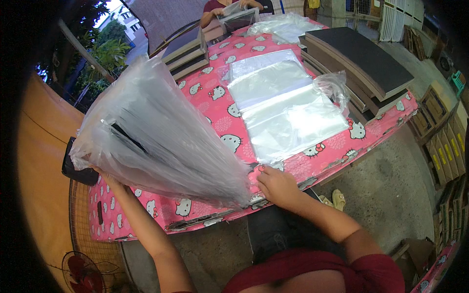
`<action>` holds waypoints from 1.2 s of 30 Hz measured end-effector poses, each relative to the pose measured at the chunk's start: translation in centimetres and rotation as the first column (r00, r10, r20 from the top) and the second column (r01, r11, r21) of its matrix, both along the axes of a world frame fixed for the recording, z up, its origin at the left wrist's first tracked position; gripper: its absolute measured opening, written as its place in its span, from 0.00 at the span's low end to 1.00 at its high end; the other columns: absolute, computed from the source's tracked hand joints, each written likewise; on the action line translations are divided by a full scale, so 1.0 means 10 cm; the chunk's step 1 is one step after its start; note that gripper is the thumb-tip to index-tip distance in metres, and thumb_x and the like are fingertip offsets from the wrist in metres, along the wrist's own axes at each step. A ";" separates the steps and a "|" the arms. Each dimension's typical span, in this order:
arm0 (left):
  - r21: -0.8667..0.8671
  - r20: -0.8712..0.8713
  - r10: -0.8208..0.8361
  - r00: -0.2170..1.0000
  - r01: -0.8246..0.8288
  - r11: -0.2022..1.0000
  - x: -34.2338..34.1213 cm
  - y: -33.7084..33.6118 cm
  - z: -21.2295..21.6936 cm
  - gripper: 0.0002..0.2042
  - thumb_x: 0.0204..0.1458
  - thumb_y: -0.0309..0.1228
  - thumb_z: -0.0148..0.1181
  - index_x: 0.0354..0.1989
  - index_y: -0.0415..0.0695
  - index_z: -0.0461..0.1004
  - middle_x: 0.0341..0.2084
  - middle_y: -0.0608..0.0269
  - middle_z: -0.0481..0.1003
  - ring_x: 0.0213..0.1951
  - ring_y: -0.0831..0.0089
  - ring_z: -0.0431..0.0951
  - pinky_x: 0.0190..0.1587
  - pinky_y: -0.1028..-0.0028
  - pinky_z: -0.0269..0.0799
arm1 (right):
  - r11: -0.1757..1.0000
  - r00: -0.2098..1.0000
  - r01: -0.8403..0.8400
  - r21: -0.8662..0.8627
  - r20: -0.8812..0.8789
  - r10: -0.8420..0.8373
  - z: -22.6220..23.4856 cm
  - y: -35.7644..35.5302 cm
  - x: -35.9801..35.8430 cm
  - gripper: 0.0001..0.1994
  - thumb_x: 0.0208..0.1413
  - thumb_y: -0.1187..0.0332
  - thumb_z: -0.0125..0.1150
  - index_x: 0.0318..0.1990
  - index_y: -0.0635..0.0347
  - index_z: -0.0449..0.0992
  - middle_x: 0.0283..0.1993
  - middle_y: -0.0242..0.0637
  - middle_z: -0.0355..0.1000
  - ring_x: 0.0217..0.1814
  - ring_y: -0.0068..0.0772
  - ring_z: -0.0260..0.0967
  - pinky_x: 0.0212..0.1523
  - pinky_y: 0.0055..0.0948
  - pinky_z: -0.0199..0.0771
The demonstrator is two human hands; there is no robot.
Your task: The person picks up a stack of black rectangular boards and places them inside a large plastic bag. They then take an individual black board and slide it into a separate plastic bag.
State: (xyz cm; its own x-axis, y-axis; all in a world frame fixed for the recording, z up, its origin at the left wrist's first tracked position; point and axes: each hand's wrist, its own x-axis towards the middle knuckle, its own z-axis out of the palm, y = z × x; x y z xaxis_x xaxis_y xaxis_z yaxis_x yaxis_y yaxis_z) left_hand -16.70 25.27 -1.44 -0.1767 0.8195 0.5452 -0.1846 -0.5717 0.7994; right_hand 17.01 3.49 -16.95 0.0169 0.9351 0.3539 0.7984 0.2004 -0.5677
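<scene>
A large, bulky bundle in cloudy clear plastic (161,122) stands on the near left of the table, with a dark surface showing through a gap in its side. It narrows into gathered plastic at the near table edge. My left hand (108,179) is against the bundle's lower left side, its fingers hidden by the plastic. Beside the gathered end, at the table's edge, my right hand (278,186) has its fingers bent and pressed together; what is in them cannot be made out. Beyond it lie flat clear plastic bags (273,110) in overlapping piles.
Dark-topped board stacks stand at the right (351,58) and the far left (188,46) of the pink patterned table (224,122). Across the table, another person's hands (234,9) hold clear plastic near more plastic sheets (283,27). A red fan (83,273) stands lower left.
</scene>
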 end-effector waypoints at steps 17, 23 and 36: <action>-0.010 0.013 0.011 1.000 -0.010 1.000 -0.03 0.04 -0.07 0.42 0.42 0.65 0.39 0.58 0.42 0.50 0.56 0.56 0.52 0.57 0.61 0.54 0.57 0.64 0.49 | 0.980 0.981 -0.187 -0.061 -0.068 0.183 0.13 0.02 -0.18 0.11 0.46 0.62 0.53 0.28 0.62 0.68 0.27 0.43 0.66 0.30 0.45 0.66 0.29 0.39 0.66; -0.007 0.010 0.016 1.000 -0.016 1.000 -0.01 0.03 -0.09 0.42 0.42 0.65 0.39 0.58 0.41 0.50 0.56 0.56 0.52 0.57 0.61 0.53 0.57 0.64 0.49 | 0.962 0.977 -0.213 -0.168 -0.048 0.208 -0.20 -0.26 -0.46 0.10 0.49 0.63 0.49 0.29 0.60 0.69 0.26 0.43 0.68 0.31 0.44 0.68 0.30 0.42 0.67; -0.017 0.022 0.026 0.999 -0.026 1.000 0.02 0.06 -0.14 0.42 0.43 0.65 0.38 0.58 0.41 0.50 0.56 0.56 0.52 0.57 0.61 0.53 0.58 0.64 0.49 | 0.985 0.988 -0.136 -0.110 0.053 0.142 -0.16 0.05 -0.50 0.12 0.47 0.62 0.50 0.36 0.60 0.64 0.27 0.41 0.65 0.32 0.46 0.66 0.30 0.43 0.66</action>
State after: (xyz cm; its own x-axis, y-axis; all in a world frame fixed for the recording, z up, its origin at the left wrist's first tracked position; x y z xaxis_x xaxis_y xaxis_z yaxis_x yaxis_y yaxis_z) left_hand -16.54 25.90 -2.85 -0.2102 0.8232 0.5275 -0.1878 -0.5635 0.8045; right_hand 12.01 3.96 -18.55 -0.1342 0.9590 0.2496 0.8004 0.2534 -0.5432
